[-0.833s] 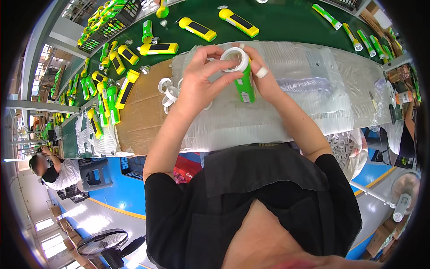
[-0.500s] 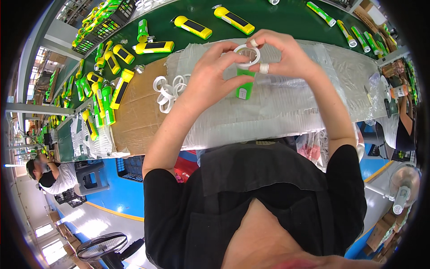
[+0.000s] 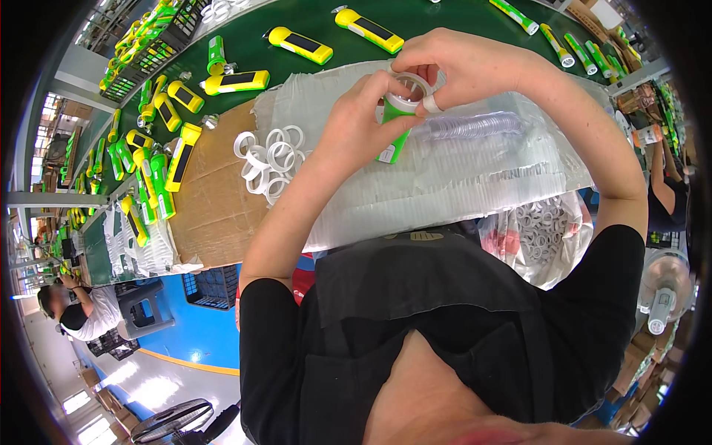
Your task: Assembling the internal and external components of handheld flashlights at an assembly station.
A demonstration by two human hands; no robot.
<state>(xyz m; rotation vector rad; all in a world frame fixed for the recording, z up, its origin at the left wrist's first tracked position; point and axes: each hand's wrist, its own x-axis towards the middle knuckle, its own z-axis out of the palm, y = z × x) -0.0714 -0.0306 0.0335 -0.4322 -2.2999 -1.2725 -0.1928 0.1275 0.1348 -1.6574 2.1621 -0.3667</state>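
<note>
Both my hands meet over the far part of the covered work surface, around a green flashlight (image 3: 394, 147) with a wide, open head. A white ring (image 3: 407, 107) sits at the rim of that head. My left hand (image 3: 363, 115) is closed around the flashlight's left side, thumb across the body and fingertips at the mouth. Curled over the far and right side of the ring, my right hand (image 3: 463, 70) pinches it between thumb and fingers. The fingers partly hide the inside of the head. The flashlight leans, its lower end toward me and slightly left.
Loose white rings (image 3: 268, 157) lie left of my left forearm. A row of clear plastic discs (image 3: 475, 124) rests right of the flashlight. Yellow and green flashlights (image 3: 300, 44) lie on the green belt (image 3: 285, 68). A bag (image 3: 498, 239) of white rings hangs below the near edge.
My right hand has turned over the ring and closed in, its elbow swinging outward. The flashlight has tilted from near upright. The whole view has shifted a little, showing more of the bag.
</note>
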